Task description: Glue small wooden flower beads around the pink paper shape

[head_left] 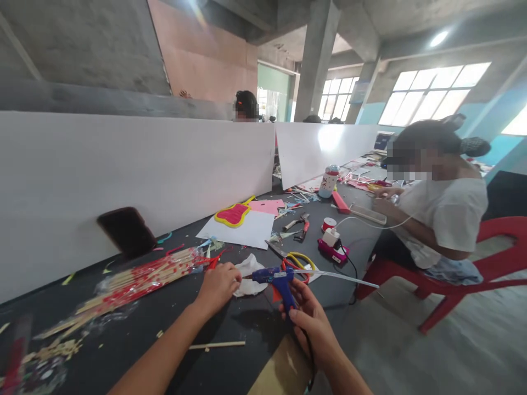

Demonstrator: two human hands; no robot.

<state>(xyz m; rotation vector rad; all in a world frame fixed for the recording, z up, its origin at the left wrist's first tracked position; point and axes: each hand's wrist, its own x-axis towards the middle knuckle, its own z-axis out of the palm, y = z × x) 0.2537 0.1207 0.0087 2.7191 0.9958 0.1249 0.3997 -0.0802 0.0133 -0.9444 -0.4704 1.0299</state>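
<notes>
My right hand [310, 318] is closed around the handle of a blue hot glue gun [275, 278], whose nozzle points left; a clear glue stick [341, 277] juts out of its back to the right. My left hand [218, 285] is curled in a pinch just left of the nozzle, beside a crumpled white paper [249, 271]. What the left fingers hold is too small to make out. Yellow-handled scissors [294, 259] lie just behind the gun.
A plastic pack of bamboo sticks [135, 282] lies at the left, one loose stick [218, 345] near me. A phone [127, 230] leans on the white divider [123, 170]. A red-and-yellow cutout [234, 215], pliers [302, 225] and a power strip [332, 247] sit farther back. A seated person [436, 208] works at the right.
</notes>
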